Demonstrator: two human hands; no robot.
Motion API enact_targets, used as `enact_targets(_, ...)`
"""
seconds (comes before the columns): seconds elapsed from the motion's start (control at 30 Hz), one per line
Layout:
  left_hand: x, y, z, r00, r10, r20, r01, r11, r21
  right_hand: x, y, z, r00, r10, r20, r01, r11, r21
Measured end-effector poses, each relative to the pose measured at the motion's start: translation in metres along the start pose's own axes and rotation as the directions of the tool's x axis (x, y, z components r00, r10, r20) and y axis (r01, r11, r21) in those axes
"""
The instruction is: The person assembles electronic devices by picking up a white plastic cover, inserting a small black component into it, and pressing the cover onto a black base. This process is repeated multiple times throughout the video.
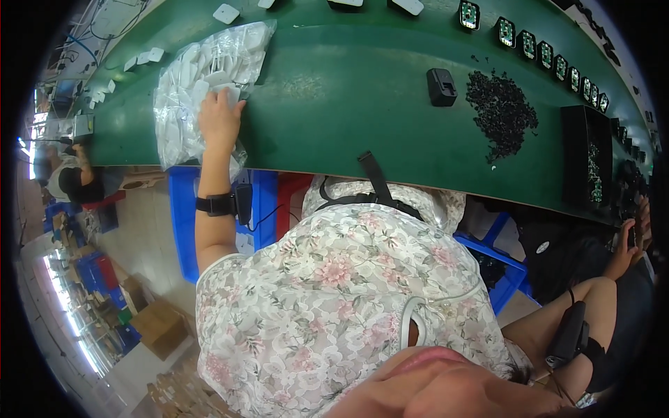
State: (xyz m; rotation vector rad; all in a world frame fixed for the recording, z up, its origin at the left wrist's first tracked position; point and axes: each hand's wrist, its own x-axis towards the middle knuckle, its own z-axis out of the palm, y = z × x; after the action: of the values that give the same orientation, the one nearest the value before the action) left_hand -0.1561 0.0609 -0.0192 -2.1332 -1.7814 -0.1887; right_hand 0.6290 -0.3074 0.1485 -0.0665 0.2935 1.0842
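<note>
At the left of the green table, my left hand (219, 120) reaches onto a clear plastic bag (169, 136) of flat white plastic pieces (188, 72). Its fingers curl over a white plastic piece at the bag's near right part; their tips are partly hidden. A black strap with a device (226, 205) is on that forearm. My right arm (596, 299) bends sharply at the lower right, also wearing a black device (568, 334). Its forearm runs down toward the lower edge, and the right hand does not show.
A black plastic housing (441, 87) lies near a heap of small black parts (500, 111). Housings with green circuit boards (506, 32) line the far right edge. A black bin (578, 150) stands at right, by a co-worker's hand (627, 244). Blue crates (182, 230) sit below the table.
</note>
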Motion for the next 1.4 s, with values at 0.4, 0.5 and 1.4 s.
enact_targets(0.4, 0.010, -0.003, -0.022, 0.996, -0.014, -0.091, 0.014, 1.000, 0.005, -0.053, -0.012, -0.006, 0.671, -0.370, 0.643, 0.449, 0.892, 0.044)
enact_targets(0.5, 0.015, 0.008, -0.029, 0.981, 0.013, -0.192, -0.019, 0.999, -0.029, -0.082, -0.063, -0.001, 0.457, -0.413, 0.787, 0.567, 0.817, 0.100)
enact_targets(1.4, 0.021, 0.196, -0.110, 0.814, 0.461, 0.354, 0.485, -0.203, -0.851, 0.172, 0.373, -0.093, 0.677, 0.367, 0.638, 0.554, -0.825, -0.113)
